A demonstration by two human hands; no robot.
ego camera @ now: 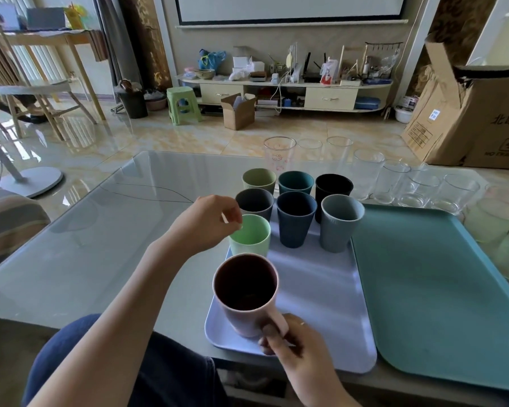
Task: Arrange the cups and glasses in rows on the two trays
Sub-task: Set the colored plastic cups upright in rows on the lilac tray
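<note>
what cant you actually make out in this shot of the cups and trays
- Head view: whether the pink cup rests on the lavender tray or is lifted; the cup hides its own base.
- Left hand at the light green cup: its fingertips are blurred, so touching or apart is unclear.
- Clear glasses overlap and see through; their count is unsure.
- Teal tray: near right corner cut off by the frame edge.

I am sitting in the living room of a home, at a low glass-topped coffee table (100, 230) on a glossy marble-patterned tile floor (188, 136). Ahead of me a long TV console (285, 95) with cream drawers is cluttered with household odds and ends beneath a wall-mounted screen (288, 8). A green plastic stool (183, 105), a wooden chair (21, 92), a wooden desk (50, 39) and opened cardboard boxes (476, 113) stand around it.
</note>
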